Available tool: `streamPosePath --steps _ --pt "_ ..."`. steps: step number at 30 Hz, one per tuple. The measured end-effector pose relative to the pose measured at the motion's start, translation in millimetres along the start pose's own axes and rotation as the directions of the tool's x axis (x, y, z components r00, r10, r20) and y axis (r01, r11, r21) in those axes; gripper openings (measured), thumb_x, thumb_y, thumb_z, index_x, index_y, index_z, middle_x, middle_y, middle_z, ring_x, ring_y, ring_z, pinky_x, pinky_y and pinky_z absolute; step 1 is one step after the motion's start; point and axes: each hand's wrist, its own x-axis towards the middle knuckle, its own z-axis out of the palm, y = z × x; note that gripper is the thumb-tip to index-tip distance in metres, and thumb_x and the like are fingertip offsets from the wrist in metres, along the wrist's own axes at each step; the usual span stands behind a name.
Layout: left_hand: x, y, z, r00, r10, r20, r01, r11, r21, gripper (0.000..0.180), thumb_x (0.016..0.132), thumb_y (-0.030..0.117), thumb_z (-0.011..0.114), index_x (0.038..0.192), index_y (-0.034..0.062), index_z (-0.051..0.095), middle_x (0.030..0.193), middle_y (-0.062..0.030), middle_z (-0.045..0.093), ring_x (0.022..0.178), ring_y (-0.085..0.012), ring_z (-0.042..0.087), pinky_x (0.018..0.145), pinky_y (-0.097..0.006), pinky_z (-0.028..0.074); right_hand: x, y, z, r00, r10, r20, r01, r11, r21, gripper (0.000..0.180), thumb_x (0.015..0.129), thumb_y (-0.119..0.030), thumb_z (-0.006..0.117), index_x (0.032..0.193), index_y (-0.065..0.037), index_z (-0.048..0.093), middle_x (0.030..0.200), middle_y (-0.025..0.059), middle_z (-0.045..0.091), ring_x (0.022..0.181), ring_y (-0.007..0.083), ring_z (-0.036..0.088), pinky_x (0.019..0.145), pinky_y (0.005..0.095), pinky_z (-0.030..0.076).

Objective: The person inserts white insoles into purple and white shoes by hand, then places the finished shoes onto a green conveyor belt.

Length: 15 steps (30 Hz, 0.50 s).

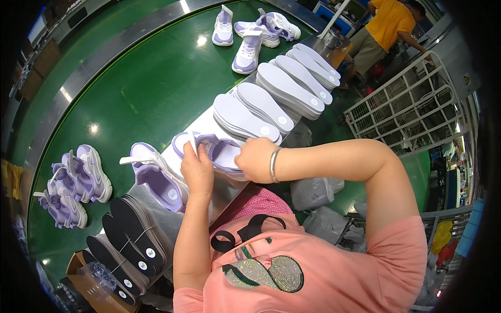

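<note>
A white and lavender sneaker (229,168) lies between my hands on the metal ledge, its opening facing up. My left hand (197,169) is closed on its upper near the raised white strap (192,141). At the heel end, my right hand (255,159) is closed with its fingertips at the opening's rim. A pale insole (227,155) shows inside; I cannot tell whether the right fingers also touch it. To the left stands a matching sneaker (156,180), with a round white sticker on its insole. Stacks of light grey insoles (242,116) lie just beyond my right hand.
Bundled black insoles (133,237) sit at lower left beside a cardboard box (86,284). More sneakers stand on the green belt (141,88), at left (78,182) and far end (246,52). A white wire cart (404,107) and a person in orange (391,23) are at right.
</note>
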Motion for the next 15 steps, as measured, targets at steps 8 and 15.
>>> streamPosePath --steps 8,15 --pt "-3 0 4 0.999 -0.016 0.029 0.021 0.986 -0.168 0.014 0.083 0.013 0.05 0.091 0.0021 0.051 0.075 -0.0199 0.06 0.068 -0.0369 0.058 0.058 -0.04 0.043 61 3 49 0.991 -0.091 -0.096 0.095 0.995 0.04 0.011 0.066 -0.013 0.057 0.071 -0.006 0.065 0.075 0.014 0.063 0.073 0.0265 0.062 0.063 0.0347 0.049" --pt "1 -3 6 1.0 0.01 0.024 -0.005 0.981 -0.193 0.014 0.083 0.013 0.05 0.09 0.0015 0.051 0.071 -0.0179 0.06 0.063 -0.0317 0.058 0.058 -0.037 0.043 96 -2 26 0.963 -0.123 0.241 0.141 0.988 -0.057 0.04 0.074 -0.022 0.051 0.113 -0.011 0.051 0.114 0.0121 0.051 0.106 0.0232 0.05 0.088 0.0319 0.039"
